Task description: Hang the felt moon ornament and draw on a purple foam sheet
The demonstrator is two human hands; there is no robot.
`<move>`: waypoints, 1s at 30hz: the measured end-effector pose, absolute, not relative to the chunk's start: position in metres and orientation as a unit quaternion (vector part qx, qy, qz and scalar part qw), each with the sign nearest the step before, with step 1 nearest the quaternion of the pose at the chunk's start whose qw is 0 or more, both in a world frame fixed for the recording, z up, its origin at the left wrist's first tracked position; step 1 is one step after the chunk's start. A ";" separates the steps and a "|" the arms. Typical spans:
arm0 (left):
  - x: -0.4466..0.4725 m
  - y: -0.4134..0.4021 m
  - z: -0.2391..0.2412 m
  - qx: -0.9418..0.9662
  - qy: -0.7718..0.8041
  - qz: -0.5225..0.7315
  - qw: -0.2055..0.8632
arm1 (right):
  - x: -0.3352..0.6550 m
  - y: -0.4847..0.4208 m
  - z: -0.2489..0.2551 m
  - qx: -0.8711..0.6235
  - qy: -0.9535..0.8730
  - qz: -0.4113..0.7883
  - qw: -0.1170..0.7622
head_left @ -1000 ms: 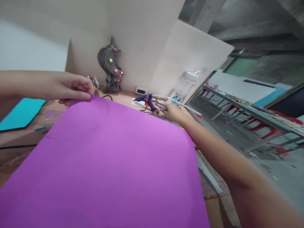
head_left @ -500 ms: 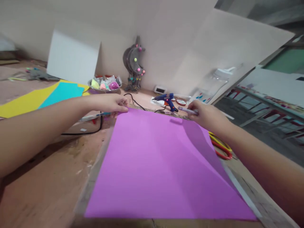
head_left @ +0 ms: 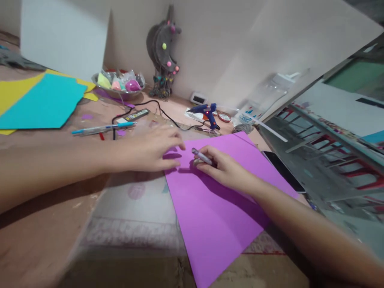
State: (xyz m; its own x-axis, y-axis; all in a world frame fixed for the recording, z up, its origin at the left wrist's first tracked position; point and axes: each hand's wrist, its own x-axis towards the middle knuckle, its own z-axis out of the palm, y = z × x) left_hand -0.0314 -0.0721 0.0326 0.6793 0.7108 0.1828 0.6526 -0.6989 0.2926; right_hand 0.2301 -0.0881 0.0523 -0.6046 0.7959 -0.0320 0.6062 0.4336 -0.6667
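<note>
A purple craft sheet [head_left: 210,212] lies turned at an angle on the work surface in front of me. My left hand [head_left: 159,150] is at its upper left corner, thumb and fingers apart, with nothing between them. Whether its fingertips touch the sheet I cannot tell. Over the upper part of the sheet, my right hand [head_left: 223,166] is closed around a slim, pale, translucent pen [head_left: 204,157], whose upper end points up and left. Its lower end is hidden by my fingers. Under the sheet lies a pale printed mat [head_left: 138,204].
A blue glue gun [head_left: 207,114] stands at the back, its black cord running left. Left are a turquoise sheet [head_left: 45,102], a blue pen [head_left: 103,129], a cutter blade pack [head_left: 136,115] and a bowl [head_left: 120,93] of clay packets. A phone [head_left: 283,170] borders the purple sheet at right.
The purple sheet has turned and shifted right, uncovering the mat. My left hand has let go of its edge and spread. My right hand has moved left and lower with the pen, over the sheet.
</note>
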 end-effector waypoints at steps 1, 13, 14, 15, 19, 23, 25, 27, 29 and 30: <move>-0.031 -0.076 0.032 0.922 0.351 0.102 0.128 | 0.228 -0.091 0.051 -0.408 -0.842 0.327 0.132; -0.022 -0.090 0.023 0.907 0.359 -0.068 0.208 | 0.221 -0.097 0.038 -0.359 -0.915 0.146 0.107; -0.022 -0.090 0.023 0.907 0.362 -0.066 0.205 | 0.223 -0.096 0.038 -0.346 -0.918 0.169 0.098; -0.022 -0.090 0.023 0.908 0.362 -0.063 0.202 | 0.223 -0.096 0.038 -0.328 -0.921 0.192 0.082; -0.023 -0.090 0.020 0.914 0.351 -0.048 0.197 | 0.224 -0.096 0.040 -0.353 -0.919 0.159 0.078; -0.024 -0.089 0.020 0.914 0.345 -0.042 0.212 | 0.225 -0.094 0.039 -0.343 -0.924 0.157 0.069; -0.024 -0.089 0.020 0.914 0.342 -0.048 0.213 | 0.225 -0.094 0.039 -0.326 -0.929 0.163 0.064; -0.024 -0.089 0.020 0.916 0.341 -0.049 0.208 | 0.224 -0.095 0.040 -0.353 -0.922 0.134 0.083; -0.024 -0.089 0.020 0.917 0.341 -0.044 0.204 | 0.223 -0.096 0.041 -0.354 -0.922 0.134 0.085; -0.024 -0.089 0.019 0.917 0.340 -0.042 0.203 | 0.223 -0.096 0.041 -0.333 -0.927 0.156 0.068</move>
